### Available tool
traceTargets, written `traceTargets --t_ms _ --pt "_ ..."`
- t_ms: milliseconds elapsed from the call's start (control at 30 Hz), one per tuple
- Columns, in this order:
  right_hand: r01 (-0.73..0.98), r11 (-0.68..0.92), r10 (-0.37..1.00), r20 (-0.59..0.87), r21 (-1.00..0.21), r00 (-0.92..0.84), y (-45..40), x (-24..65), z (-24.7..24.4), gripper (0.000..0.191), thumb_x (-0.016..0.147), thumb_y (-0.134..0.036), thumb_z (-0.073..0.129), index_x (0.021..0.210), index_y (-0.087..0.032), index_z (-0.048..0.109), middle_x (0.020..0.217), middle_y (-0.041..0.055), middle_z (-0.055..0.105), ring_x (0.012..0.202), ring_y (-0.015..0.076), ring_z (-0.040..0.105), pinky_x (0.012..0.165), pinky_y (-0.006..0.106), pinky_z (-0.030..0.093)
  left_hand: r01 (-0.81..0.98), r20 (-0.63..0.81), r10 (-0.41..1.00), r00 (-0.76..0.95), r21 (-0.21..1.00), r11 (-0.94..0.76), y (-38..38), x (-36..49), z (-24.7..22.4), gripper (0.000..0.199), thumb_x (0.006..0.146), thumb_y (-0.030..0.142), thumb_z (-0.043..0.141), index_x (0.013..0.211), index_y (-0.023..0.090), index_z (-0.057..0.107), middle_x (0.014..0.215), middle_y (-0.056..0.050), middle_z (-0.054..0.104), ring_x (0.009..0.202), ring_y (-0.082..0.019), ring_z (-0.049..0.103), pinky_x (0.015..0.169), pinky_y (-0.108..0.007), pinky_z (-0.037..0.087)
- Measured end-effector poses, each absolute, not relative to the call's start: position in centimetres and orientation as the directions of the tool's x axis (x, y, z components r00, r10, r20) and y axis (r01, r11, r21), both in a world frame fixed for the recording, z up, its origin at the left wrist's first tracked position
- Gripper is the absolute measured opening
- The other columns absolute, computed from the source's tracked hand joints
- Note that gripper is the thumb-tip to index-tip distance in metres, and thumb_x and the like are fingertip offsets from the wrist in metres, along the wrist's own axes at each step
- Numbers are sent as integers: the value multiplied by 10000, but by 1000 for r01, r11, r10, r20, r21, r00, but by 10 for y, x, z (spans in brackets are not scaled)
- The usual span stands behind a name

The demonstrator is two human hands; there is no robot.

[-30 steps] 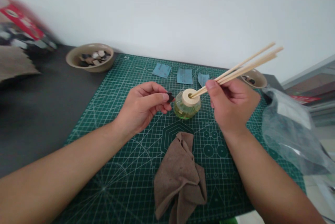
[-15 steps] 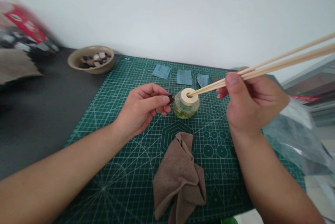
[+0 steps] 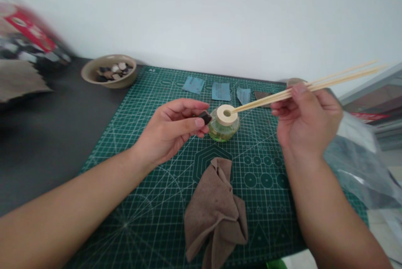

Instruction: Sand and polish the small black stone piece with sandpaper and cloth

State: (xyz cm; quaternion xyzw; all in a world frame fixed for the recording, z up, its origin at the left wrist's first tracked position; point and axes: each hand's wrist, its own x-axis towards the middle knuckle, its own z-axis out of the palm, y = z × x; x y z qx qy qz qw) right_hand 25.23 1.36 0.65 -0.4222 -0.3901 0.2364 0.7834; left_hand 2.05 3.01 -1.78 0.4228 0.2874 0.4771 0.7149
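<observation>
In the head view, a round glass bottle (image 3: 223, 133) holds greenish liquid and has a pale wooden cap (image 3: 222, 119) with a hole in its top. My left hand (image 3: 176, 128) pinches a small dark chip (image 3: 205, 117) between thumb and fingers, just left of the bottle. Several thin wooden reed sticks (image 3: 266, 100) are gripped in my right hand (image 3: 307, 114), slanting down to the left. Their lower tips end at the right rim of the hole; whether they touch the cap I cannot tell. A crumpled brown cloth (image 3: 213, 214) lies in front of the bottle.
Blue paper packets (image 3: 221, 91) lie behind the bottle on a green cutting mat (image 3: 125, 168). Back left, a beige bowl (image 3: 89, 74) holds dark and light pieces. A red bag (image 3: 29, 30) stands at far left, clear plastic (image 3: 361, 164) at right.
My right hand has moved right with the reed sticks, and their tips have come out of the cap's hole to its right rim. The dark chip has turned slightly in my left fingers.
</observation>
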Motion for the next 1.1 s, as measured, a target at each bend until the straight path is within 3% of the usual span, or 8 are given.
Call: traceTargets --t_ms 267,500,933,1100 --pt "-183 461 789 306 -869 533 17 255 2 125 792 -208 773 709 -154 697 590 -36 694 468 90 673 424 151 555 -496 11 907 421 840 221 25 18 -16 227 680 60 830 888 153 831 851 -68 808 684 -166 764 640 -207 642" --pt "-292 417 825 223 -861 520 19 257 1 114 749 -169 777 733 -167 665 588 -50 708 457 88 666 399 138 542 -518 -54 891 451 797 311 28 17 -16 119 786 135 781 895 110 820 827 -102 806 693 -175 766 652 -223 648" --pt "-461 294 892 68 -837 446 21 264 2 122 748 -189 776 739 -164 657 608 -51 711 476 79 683 436 110 548 -545 -72 880 470 760 354 32 17 -24 132 755 133 812 886 117 808 805 -79 774 642 -118 687 584 -188 569" --pt "-473 271 907 58 -838 416 22 265 2 87 757 -190 752 729 -163 675 608 -49 718 489 79 690 446 107 559 -559 -71 884 463 750 353 35 17 -24 144 717 108 832 859 127 811 850 -92 785 702 -129 700 636 -206 586"
